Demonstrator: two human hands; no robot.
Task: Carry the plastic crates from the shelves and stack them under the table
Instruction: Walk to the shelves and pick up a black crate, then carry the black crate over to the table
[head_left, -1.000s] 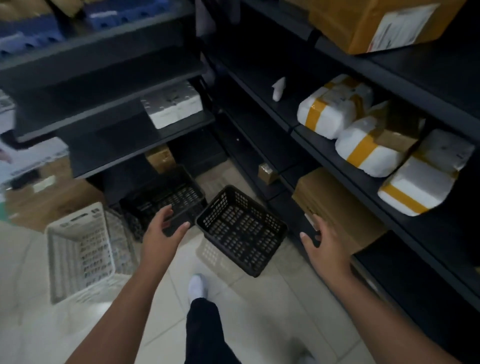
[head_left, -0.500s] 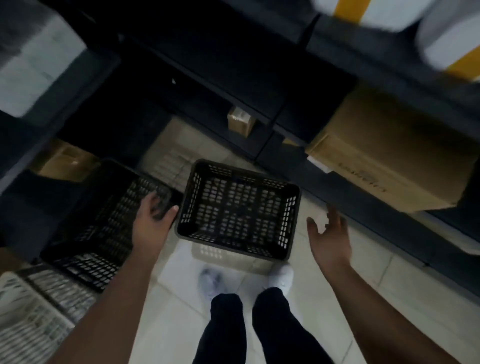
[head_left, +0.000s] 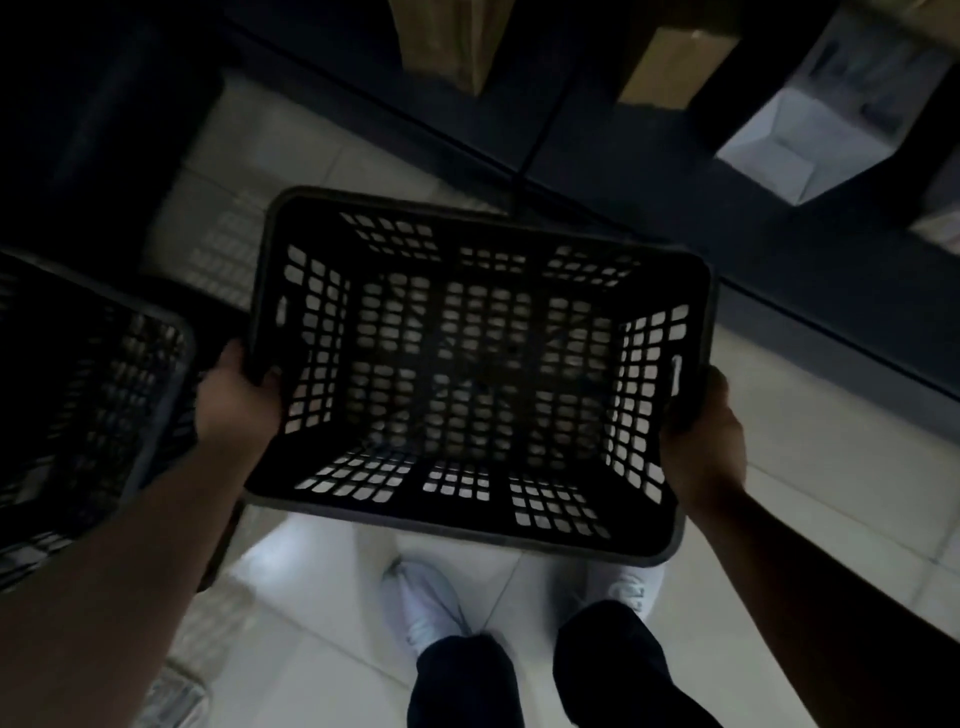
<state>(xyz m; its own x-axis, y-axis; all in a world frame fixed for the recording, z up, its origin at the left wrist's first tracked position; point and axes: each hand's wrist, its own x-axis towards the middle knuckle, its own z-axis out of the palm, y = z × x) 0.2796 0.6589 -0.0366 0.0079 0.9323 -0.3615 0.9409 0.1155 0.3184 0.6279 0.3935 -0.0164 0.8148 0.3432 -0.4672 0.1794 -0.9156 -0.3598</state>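
We look straight down at a pale tiled floor (head_left: 810, 499), glossy enough to catch light, in a dim storage room. Dark shelving (head_left: 649, 171) runs diagonally across the top of the view, its lowest board close above the tiles. On that board stand two brown cardboard boxes (head_left: 447, 41), and to the right an open white carton (head_left: 779, 140) shows its bare inside.

We hold a black plastic crate (head_left: 478, 374) in front of us, open side up, above the floor and over our feet. Its walls and bottom are a grid of holes, and the tiles shine through them. Our left hand (head_left: 236, 405) is closed round the rim on the crate's left short side, thumb hooked over the edge into the inside. Our right hand (head_left: 701, 441) is closed on the right short side just below a small handle slot, fingers wrapped under the rim.

Just beside our left forearm, a second black crate (head_left: 88, 410) sits at the left edge, tilted and partly cut off by the frame; we cannot tell whether it touches the held one. Below the crate we see two white shoes (head_left: 426, 603) and dark trouser legs (head_left: 462, 680) on the tiles. The crate hides most of the floor directly ahead of us.
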